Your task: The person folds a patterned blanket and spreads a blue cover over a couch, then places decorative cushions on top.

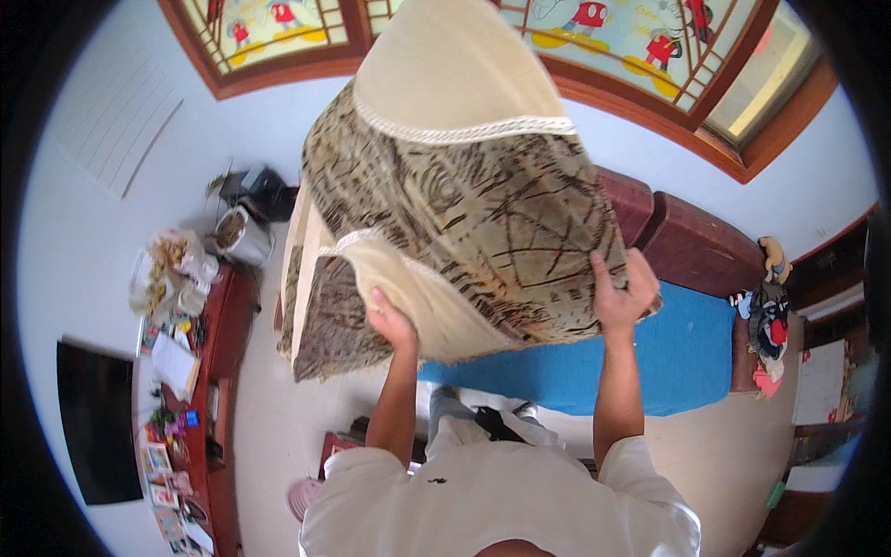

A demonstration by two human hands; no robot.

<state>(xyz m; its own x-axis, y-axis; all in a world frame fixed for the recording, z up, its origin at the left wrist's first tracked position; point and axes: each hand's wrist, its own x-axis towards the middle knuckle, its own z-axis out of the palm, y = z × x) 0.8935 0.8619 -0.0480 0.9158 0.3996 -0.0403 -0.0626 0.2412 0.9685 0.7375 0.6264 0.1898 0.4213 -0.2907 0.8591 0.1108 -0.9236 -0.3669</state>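
A large patterned fabric cover [445, 202], brown and beige with plain cream parts and a white braided trim, is held up in the air before me. My left hand [393, 324] grips its lower cream part, thumb on top. At the lower right edge, my right hand [624, 289] pinches the patterned cloth between thumb and fingers. The cloth hangs folded over itself on the left, and its upper end reaches past the picture's top. Behind and below it lies a blue sheet [668, 355] on a sofa seat.
Dark red sofa cushions [710, 244] stand along the wall under wood-framed windows [626, 42]. Clothes [769, 327] are heaped at the sofa's right end. On the left, a red-brown cabinet [223, 320] bears papers, flowers and photos, near a white plant pot [243, 237].
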